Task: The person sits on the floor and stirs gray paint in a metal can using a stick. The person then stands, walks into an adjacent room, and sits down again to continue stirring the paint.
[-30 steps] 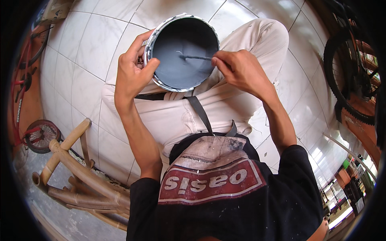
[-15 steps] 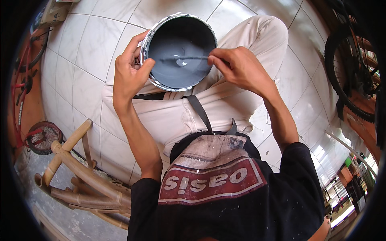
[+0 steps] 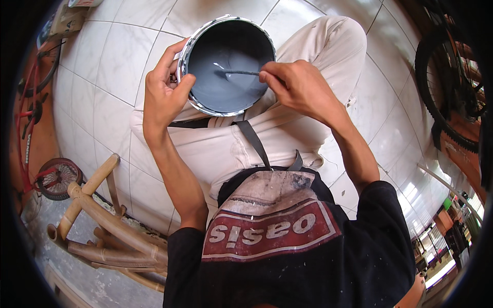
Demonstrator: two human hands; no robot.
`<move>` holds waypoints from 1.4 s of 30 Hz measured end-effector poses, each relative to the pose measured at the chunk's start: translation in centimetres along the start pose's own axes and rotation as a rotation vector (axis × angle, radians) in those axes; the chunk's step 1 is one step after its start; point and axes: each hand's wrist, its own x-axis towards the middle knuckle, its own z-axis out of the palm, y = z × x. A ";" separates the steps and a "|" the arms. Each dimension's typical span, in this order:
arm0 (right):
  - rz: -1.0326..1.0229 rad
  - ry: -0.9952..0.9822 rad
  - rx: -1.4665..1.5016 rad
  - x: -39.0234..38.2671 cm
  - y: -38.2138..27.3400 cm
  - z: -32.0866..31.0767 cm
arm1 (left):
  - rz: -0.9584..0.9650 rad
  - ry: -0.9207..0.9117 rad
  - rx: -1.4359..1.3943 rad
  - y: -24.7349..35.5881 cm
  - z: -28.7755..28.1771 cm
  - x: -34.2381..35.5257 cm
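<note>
A round paint bucket (image 3: 228,38) with a white, dark-flecked rim sits at my lap, with grey-blue liquid (image 3: 221,95) inside. My left hand (image 3: 167,84) grips the bucket's left side, thumb near the rim, other fingers partly hidden behind it. My right hand (image 3: 292,84) pinches a thin dark stick (image 3: 241,72) at the bucket's right edge, its far end in the liquid near the middle. My crossed legs in light trousers (image 3: 328,46) are under and around the bucket, a dark strap (image 3: 249,138) below it.
Bamboo frames (image 3: 113,231) lie at the lower left beside a red bicycle (image 3: 31,143). A cardboard box (image 3: 69,20) stands at the upper left. A dark bicycle wheel (image 3: 429,92) is at the right, with assorted items (image 3: 444,231) behind. White tiled floor (image 3: 110,77) surrounds me.
The stick has swept through the liquid, first reaching farther left, now back nearer the middle. My right hand and the bucket have shifted slightly up and to the left in view.
</note>
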 end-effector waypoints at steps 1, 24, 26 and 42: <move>0.033 0.041 -0.033 0.1 0.1 0.0 | -0.002 -0.008 0.003 0.1 -0.1 0.1; -0.023 -0.062 0.119 -0.4 0.4 1.2 | -0.093 -0.074 0.067 0.3 -0.9 -0.1; -0.052 -0.097 0.245 -0.3 0.8 1.9 | -0.062 -0.074 0.049 -0.2 -0.8 -0.1; 0.221 -0.047 0.505 -2.3 3.2 -5.8 | -0.039 0.004 -0.005 -0.5 -1.2 -0.1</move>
